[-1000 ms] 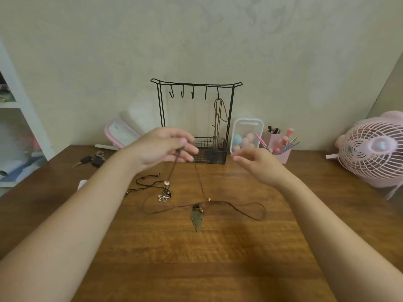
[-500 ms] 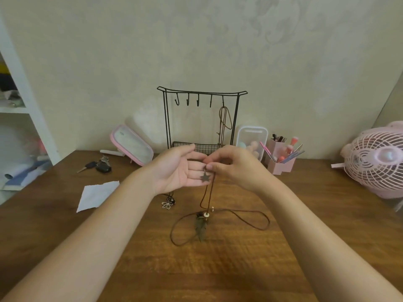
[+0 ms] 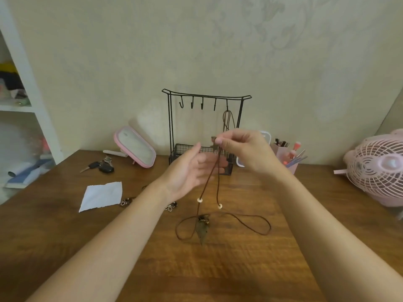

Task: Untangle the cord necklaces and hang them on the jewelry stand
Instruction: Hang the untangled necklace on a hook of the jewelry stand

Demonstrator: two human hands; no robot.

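My right hand pinches a brown cord necklace near its small star charm, lifted in front of the black wire jewelry stand. Two strands hang down from the pinch, each carrying a white bead. They run to a leaf pendant lying on the wooden table inside a loose cord loop. My left hand is held palm up and open just left of the strands, fingers straight. One cord necklace hangs from the stand's rightmost hook. Another necklace with a flower charm lies partly hidden under my left wrist.
A pink-framed mirror, car keys and a white paper scrap are to the left. A pink pen holder and a white container stand right of the stand. A pink fan sits at the far right, white shelves at the far left.
My right hand has risen with the star charm off my left palm, pulling the two cord strands taut. My left hand opened and stayed just below.
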